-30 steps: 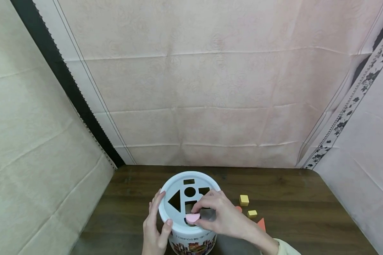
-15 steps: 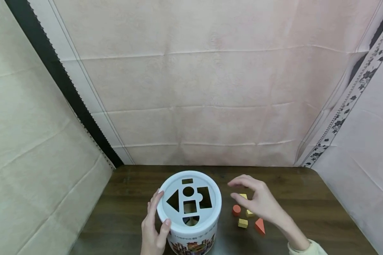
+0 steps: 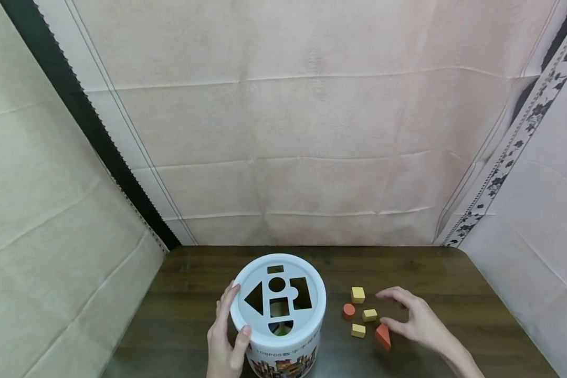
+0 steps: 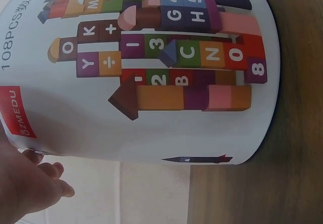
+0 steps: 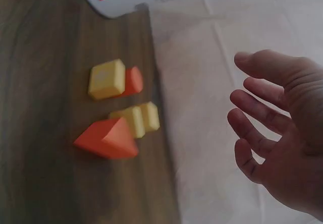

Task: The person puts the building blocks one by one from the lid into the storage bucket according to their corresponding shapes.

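Plainly, the tub (image 3: 285, 346) stands upright on the dark wooden table (image 3: 430, 281), between the left hand (image 3: 226, 338) and a loose cluster of blocks to its right. Its pale lid (image 3: 307, 326) is on, cut with shaped holes; something green shows through the half-round one nearest the front. The left hand is spread wide against the tub's left side, fingers towards the far side and thumb at the near side.

To the right, the right hand (image 3: 418, 319) is held wide, thumb and fingers well parted, just beside the red triangular block (image 3: 383, 336). Left of that lie a far yellow block (image 3: 357, 295), a middle yellow block (image 3: 370, 315), a near yellow block (image 3: 358, 331) and a red cylinder (image 3: 348, 312). Pale cloth (image 3: 283, 131) closes off the far side, with more cloth at left and right; a black strip (image 3: 96, 123) runs down the left corner, a flowered border (image 3: 515, 152) down the right.

As for writing, the tub reads "108PCS" followed by Chinese characters. A red label (image 4: 19, 111) seems to say "GZMEDU". The printed picture (image 4: 176, 57) shows coloured blocks marked O, K, +, Y, ÷, C, N, 8 and others.
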{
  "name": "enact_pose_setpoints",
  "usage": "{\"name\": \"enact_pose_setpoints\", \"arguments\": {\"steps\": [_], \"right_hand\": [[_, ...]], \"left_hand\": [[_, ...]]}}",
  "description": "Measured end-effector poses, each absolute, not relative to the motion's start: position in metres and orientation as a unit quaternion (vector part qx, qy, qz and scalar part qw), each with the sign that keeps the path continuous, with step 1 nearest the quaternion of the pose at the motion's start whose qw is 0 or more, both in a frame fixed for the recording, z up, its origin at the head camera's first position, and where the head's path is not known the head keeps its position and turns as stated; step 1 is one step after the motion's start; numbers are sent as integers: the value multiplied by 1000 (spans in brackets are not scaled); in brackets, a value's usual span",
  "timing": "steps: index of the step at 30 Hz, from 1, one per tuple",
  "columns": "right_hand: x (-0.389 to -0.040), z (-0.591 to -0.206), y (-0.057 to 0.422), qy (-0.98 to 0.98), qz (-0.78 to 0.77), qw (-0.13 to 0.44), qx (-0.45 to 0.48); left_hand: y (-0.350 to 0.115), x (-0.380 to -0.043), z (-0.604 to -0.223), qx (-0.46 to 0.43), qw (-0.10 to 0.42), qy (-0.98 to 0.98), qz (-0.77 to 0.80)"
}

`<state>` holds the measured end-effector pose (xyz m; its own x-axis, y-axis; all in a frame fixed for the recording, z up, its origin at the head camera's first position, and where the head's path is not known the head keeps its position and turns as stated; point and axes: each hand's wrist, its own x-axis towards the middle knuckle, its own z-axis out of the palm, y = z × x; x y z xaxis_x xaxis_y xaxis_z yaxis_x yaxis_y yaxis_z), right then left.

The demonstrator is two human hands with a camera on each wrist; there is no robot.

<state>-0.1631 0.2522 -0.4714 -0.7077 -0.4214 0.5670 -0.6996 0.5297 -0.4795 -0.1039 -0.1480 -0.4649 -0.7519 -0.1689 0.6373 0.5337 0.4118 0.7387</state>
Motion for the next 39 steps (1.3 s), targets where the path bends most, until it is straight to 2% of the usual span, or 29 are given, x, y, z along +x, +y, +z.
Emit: {"name": "enact_pose_setpoints", "arguments": {"steps": [14,26,35,39], "right_hand": [[-154,-531,284,-885,316,140,311],[-153,-543,289,-900,349,45,256],[-156,-551,291,-886,377,34,268],[-158,-553,293,-884,383,6,266]], "left_hand": [[-149,-104,-466,-111,327,-772,-534],[-149,-104,-466,-115,329,-771,-533],[-148,-104,-465,-116,332,-771,-531],[-148,-104,-465,-110,328,-772,-533]]}}
